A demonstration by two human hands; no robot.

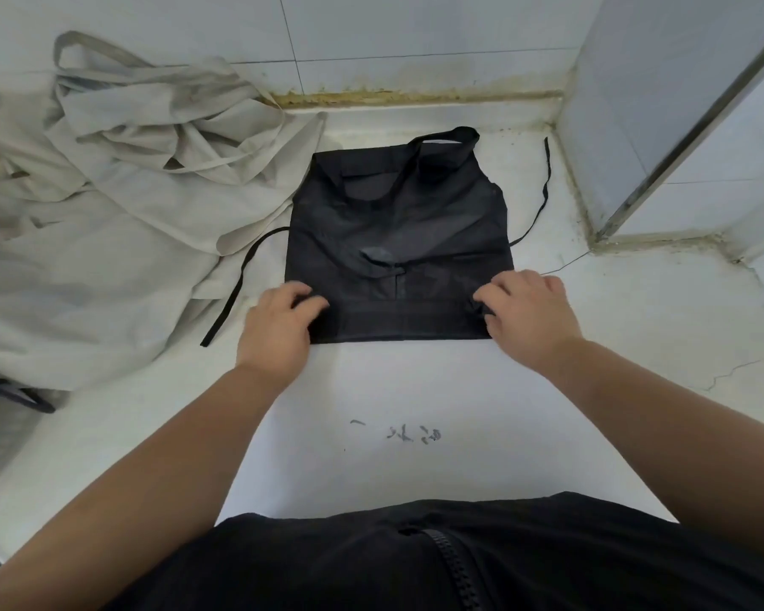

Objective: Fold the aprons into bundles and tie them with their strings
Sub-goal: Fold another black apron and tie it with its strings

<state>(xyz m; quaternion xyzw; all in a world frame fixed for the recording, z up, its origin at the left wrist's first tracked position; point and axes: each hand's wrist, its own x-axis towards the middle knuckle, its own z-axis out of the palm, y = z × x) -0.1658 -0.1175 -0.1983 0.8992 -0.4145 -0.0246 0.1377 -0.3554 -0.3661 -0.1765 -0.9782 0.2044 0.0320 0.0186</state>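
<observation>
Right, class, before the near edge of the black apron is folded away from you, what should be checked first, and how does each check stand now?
1. Left hand grips the black apron at its near-left corner: ok.
2. Right hand grips its near-right corner: ok.
3. Left string lies free, out to the side: ok.
4. Right string lies free, out to the side: ok.
5. Neck loop tucked within the outline: not ok, it sticks out past the far edge.
6. Cloth flat: not ok, creased across the middle.
</observation>
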